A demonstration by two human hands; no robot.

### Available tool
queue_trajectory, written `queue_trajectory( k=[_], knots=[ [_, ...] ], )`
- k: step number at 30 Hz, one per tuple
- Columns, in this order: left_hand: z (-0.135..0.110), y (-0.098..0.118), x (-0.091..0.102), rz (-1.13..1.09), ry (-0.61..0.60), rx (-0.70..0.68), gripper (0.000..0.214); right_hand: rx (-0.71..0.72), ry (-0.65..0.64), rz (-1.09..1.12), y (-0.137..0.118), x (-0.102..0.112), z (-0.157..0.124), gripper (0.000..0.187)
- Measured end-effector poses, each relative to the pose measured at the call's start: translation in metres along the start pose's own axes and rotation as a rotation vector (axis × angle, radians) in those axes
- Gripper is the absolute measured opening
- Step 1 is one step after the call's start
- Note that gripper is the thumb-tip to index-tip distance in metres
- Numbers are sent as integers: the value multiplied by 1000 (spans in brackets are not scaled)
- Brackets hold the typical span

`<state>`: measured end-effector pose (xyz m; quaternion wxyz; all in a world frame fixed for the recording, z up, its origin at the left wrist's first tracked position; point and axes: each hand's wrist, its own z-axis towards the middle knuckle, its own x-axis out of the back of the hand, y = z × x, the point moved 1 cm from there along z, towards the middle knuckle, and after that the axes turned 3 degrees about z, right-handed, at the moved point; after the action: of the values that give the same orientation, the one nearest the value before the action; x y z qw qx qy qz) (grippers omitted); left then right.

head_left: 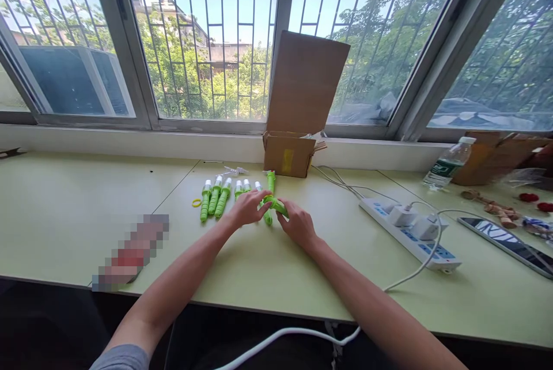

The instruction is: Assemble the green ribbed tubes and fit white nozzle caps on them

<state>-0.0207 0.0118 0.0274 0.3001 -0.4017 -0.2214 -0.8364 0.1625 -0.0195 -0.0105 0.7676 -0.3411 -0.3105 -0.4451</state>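
A green ribbed tube (277, 205) is held between my two hands over the table. My left hand (249, 208) pinches its left end, and the fingers of my right hand (298, 225) are closed round its right end. Several similar green tubes with white tops (222, 200) lie side by side to the left of my left hand, some partly hidden by it. Another green tube (271, 181) lies just beyond my fingers, near the cardboard box. Left of the row is a small yellow ring (196, 203). Small clear plastic pieces (234, 172) lie behind the tubes.
An open cardboard box (286, 154) stands against the window sill. To the right are a white power strip (410, 234) with plugs and cables, a phone (510, 246), a water bottle (449, 163) and small wooden pieces (496, 208). A pixelated object (132, 252) lies near the front left edge.
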Motion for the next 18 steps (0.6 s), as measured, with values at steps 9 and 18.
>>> queue_trajectory(
  k=[9, 18],
  knots=[
    [0, 1, 0, 8, -10, 17, 34, 8, -3, 14, 0, 1, 0, 38],
    [0, 0, -1, 19, -12, 14, 34, 7, -12, 13, -1, 3, 0, 38]
  ],
)
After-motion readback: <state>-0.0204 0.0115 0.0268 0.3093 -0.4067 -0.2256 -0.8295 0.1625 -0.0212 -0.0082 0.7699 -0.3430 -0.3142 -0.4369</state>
